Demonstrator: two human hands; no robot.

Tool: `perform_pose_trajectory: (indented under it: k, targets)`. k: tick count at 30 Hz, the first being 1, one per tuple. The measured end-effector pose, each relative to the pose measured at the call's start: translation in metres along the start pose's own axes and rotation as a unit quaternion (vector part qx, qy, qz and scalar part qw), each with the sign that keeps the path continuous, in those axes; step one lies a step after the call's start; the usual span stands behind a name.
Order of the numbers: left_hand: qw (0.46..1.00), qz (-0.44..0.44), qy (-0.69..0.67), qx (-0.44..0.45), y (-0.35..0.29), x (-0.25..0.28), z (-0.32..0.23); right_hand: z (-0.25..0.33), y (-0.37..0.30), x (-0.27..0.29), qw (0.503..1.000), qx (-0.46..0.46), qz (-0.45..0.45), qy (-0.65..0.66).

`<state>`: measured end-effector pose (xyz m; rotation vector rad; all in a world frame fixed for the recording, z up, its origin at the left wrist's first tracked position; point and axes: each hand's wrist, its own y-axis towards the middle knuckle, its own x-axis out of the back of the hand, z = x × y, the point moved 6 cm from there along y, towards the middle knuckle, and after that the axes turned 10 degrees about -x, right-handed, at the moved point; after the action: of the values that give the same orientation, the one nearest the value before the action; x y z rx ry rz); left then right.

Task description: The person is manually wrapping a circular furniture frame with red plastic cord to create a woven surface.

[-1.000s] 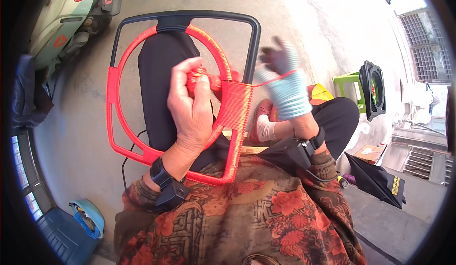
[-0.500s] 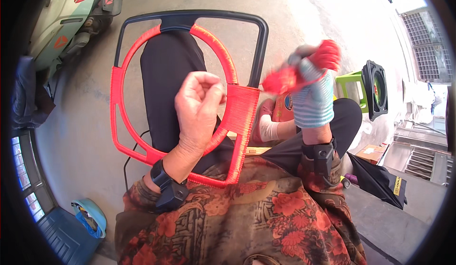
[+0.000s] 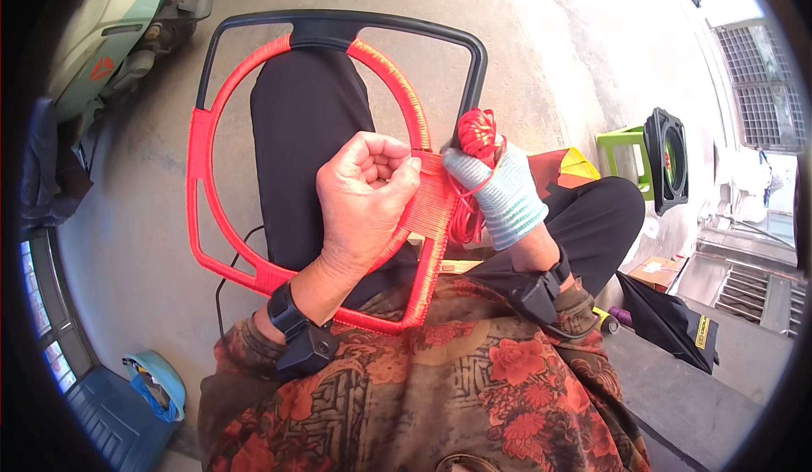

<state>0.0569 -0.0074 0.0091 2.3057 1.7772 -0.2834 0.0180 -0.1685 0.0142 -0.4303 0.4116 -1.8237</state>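
A black frame (image 3: 476,70) with an inner ring rests across my lap, and glossy red cord (image 3: 433,189) is wound tightly over most of it. My bare left hand (image 3: 364,197) is closed beside the wound panel where ring and outer bar meet. Its thumb presses toward the curled fingers at the panel's edge; what they grip is hidden. My right hand (image 3: 499,189), in a pale blue and grey striped glove, is closed around a bundle of red cord (image 3: 479,134) at the frame's right side. Loose strands hang below that hand.
A green stool (image 3: 622,140) with a black ring-shaped frame (image 3: 668,159) against it stands at right. Near it lie a cardboard box (image 3: 658,271) and a black folded umbrella-like thing (image 3: 672,320). A scooter (image 3: 106,41) is at far left; a blue basin (image 3: 156,383) sits lower left.
My right hand has come left and down with the cord bundle, from out over the floor to the frame's right edge. The left hand has shifted slightly right, against the wound panel.
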Motion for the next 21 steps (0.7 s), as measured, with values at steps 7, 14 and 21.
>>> perform_pose_trajectory:
  k: [7,14,21]
  targets:
    - [0.999,0.016,0.03,-0.012,0.004,0.0,0.0,0.002,0.007,-0.001,0.997,0.04,0.008,-0.061]
    - [1.0,-0.007,0.005,-0.005,0.006,0.002,0.003,-0.001,0.013,-0.004,0.998,0.04,0.008,-0.051]
    - [0.999,0.013,0.016,-0.045,0.01,0.0,0.003,-0.002,0.016,-0.003,0.993,0.07,0.006,-0.09]
